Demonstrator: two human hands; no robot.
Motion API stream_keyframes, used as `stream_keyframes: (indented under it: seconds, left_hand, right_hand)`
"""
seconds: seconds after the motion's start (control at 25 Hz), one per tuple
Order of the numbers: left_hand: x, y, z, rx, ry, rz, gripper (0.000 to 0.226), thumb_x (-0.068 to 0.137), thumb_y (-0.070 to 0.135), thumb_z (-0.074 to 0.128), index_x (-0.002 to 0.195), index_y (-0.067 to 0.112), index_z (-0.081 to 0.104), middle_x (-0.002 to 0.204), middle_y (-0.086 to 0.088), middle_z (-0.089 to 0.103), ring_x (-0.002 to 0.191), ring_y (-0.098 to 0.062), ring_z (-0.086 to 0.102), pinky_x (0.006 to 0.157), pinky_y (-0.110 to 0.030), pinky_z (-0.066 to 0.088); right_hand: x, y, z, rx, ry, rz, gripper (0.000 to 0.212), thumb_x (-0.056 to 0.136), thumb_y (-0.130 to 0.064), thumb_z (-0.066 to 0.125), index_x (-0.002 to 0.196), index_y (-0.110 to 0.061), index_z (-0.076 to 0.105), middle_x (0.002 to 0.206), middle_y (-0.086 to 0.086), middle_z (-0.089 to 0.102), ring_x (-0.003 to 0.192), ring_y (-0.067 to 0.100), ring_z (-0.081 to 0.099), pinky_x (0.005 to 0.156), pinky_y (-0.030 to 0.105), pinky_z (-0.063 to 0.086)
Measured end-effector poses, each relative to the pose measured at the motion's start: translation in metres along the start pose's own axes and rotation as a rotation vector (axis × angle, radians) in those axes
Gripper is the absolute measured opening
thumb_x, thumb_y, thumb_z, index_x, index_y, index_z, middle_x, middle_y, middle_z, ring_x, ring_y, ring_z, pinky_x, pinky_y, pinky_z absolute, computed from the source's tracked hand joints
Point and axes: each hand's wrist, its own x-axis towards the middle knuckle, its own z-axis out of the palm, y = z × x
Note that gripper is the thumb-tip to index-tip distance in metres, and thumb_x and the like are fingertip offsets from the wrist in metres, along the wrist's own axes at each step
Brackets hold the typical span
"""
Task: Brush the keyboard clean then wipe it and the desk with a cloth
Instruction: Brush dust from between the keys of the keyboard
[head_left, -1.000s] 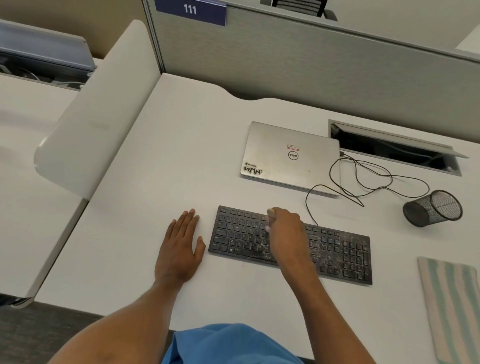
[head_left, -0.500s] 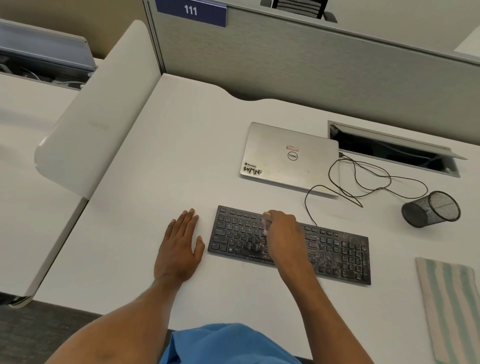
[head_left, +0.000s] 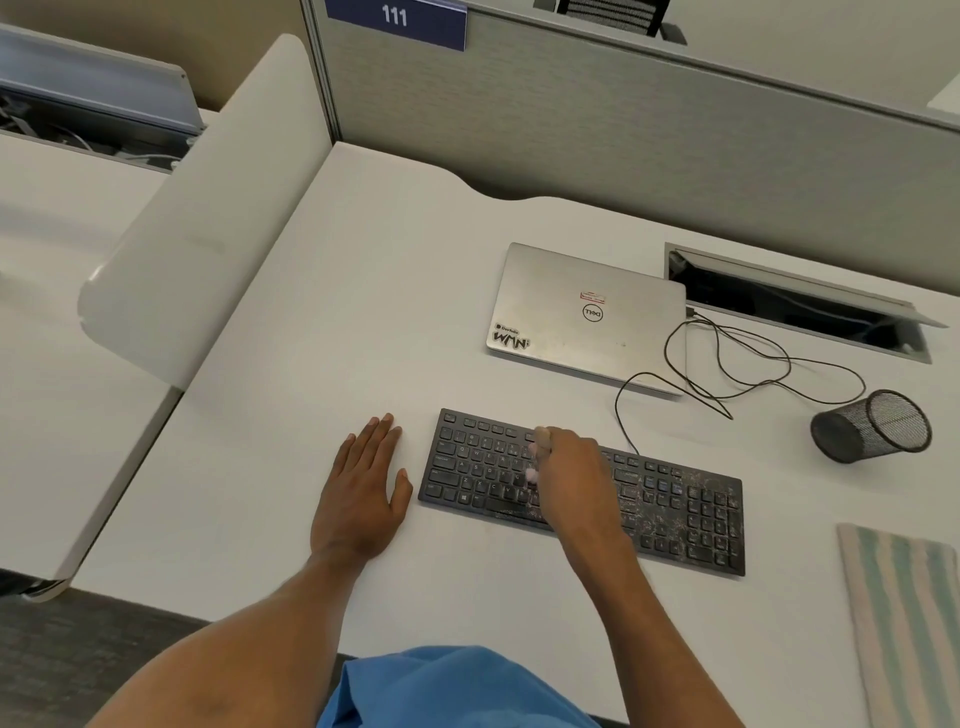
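I see a curved white side panel (head_left: 208, 218) well left of the keyboard (head_left: 691, 514), along the left edge of the desk (head_left: 337, 312). Wide bare matte desktop lies between them and behind the keyboard's left half.

The left hand (head_left: 363, 493) lies flat on the desk just beside the keyboard's left end. Its fingers are straight and together and hold nothing.

The keyboard is black, flat and slightly skewed, near the desk's front edge. The right half and numpad are speckled with pale grit.

Over its middle, the right hand (head_left: 576, 483) has its fingers curled round a small brush (head_left: 540, 441). The tan handle tip sticks out of the fist, and the pale bristles are down on the letter keys.

Behind the keyboard sits a closed silver Dell laptop (head_left: 587, 317) with stickers on the lid. A thin black cable (head_left: 753, 364) loops behind the keyboard's right half.

Beyond the right end, a black wire-mesh pen cup (head_left: 872, 426) lies on its side.

The striped cloth (head_left: 904, 623), pale green and cream, lies flat right of the keyboard and is cut off by the frame.
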Motion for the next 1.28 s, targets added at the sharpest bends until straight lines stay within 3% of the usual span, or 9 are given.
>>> stream_keyframes:
  seconds: [0.12,0.28,0.36,0.52,0.72,0.96,1.16,1.24,1.28]
  left_hand:
    - [0.000,-0.001,0.001,0.000,0.000,-0.001,0.064,0.102,0.039,0.035,0.162,0.016,0.038,0.173,0.002,0.028,0.161,-0.011,0.017,0.132,-0.039,0.013]
    - [0.000,0.001,-0.001,0.001,-0.004,-0.004,0.064,0.102,0.038,0.035,0.162,0.016,0.038,0.173,0.003,0.027,0.161,-0.010,0.017,0.132,-0.038,0.013]
    - [-0.001,0.001,-0.001,0.001,-0.006,-0.006,0.064,0.103,0.038,0.035,0.163,0.016,0.037,0.173,0.003,0.027,0.161,-0.010,0.018,0.132,-0.038,0.013]
    - [-0.001,0.001,-0.001,0.005,-0.006,-0.007,0.064,0.103,0.037,0.035,0.163,0.016,0.037,0.174,0.004,0.026,0.161,-0.009,0.016,0.132,-0.038,0.013]
    - [-0.001,0.002,-0.002,-0.001,-0.001,-0.010,0.064,0.103,0.038,0.034,0.163,0.016,0.037,0.174,0.003,0.026,0.161,-0.010,0.017,0.132,-0.038,0.013]
    - [-0.001,0.001,-0.001,-0.002,0.003,-0.007,0.064,0.103,0.037,0.035,0.163,0.016,0.037,0.173,0.003,0.027,0.161,-0.010,0.018,0.132,-0.039,0.014]
    - [-0.001,0.002,-0.002,-0.005,0.000,-0.010,0.064,0.103,0.037,0.035,0.163,0.016,0.037,0.173,0.003,0.027,0.161,-0.010,0.017,0.132,-0.039,0.014]
    - [-0.001,0.002,-0.002,-0.005,0.000,-0.007,0.064,0.103,0.037,0.035,0.163,0.016,0.037,0.173,0.003,0.027,0.161,-0.010,0.017,0.132,-0.038,0.013]
    - [-0.001,0.003,-0.002,-0.004,0.002,-0.006,0.064,0.103,0.037,0.035,0.163,0.016,0.037,0.173,0.003,0.027,0.161,-0.010,0.017,0.132,-0.038,0.013]
  right_hand:
    - [-0.005,-0.014,-0.008,-0.020,0.084,-0.153,0.034,0.107,-0.024,0.043,0.075,-0.013,0.045,0.069,0.000,0.060,0.060,0.012,0.057,0.060,0.040,0.050]
    - [-0.009,-0.022,0.001,0.103,0.092,-0.169,0.039,0.109,-0.024,0.043,0.071,-0.016,0.036,0.061,-0.007,0.047,0.059,-0.003,0.058,0.055,0.027,0.050]
    - [-0.011,-0.018,0.002,0.043,0.035,-0.129,0.040,0.110,-0.026,0.039,0.071,-0.016,0.041,0.062,-0.006,0.053,0.063,-0.011,0.061,0.047,0.018,0.042]
    - [-0.019,-0.019,-0.011,0.010,-0.046,-0.057,0.042,0.110,-0.022,0.038,0.071,-0.009,0.048,0.056,-0.001,0.054,0.041,-0.014,0.051,0.039,0.013,0.035]
    - [-0.021,-0.021,-0.007,0.152,0.121,-0.093,0.042,0.109,-0.025,0.040,0.075,-0.002,0.050,0.060,-0.002,0.051,0.049,-0.008,0.051,0.047,0.014,0.033]
    - [-0.028,-0.019,-0.010,-0.029,0.010,-0.108,0.047,0.109,-0.023,0.038,0.063,-0.014,0.041,0.051,-0.005,0.046,0.039,0.004,0.045,0.042,0.014,0.035]
    - [-0.027,-0.028,0.002,0.202,0.100,-0.158,0.043,0.110,-0.022,0.041,0.076,0.004,0.049,0.059,0.000,0.048,0.049,-0.005,0.046,0.048,0.011,0.034]
    - [-0.027,-0.025,0.009,0.193,0.070,-0.161,0.041,0.109,-0.021,0.042,0.077,0.003,0.051,0.061,0.003,0.051,0.053,-0.010,0.049,0.050,0.009,0.036]
    - [-0.028,-0.022,0.011,0.164,0.059,-0.159,0.041,0.109,-0.022,0.041,0.075,-0.002,0.052,0.062,-0.004,0.053,0.056,-0.013,0.052,0.051,0.010,0.037]
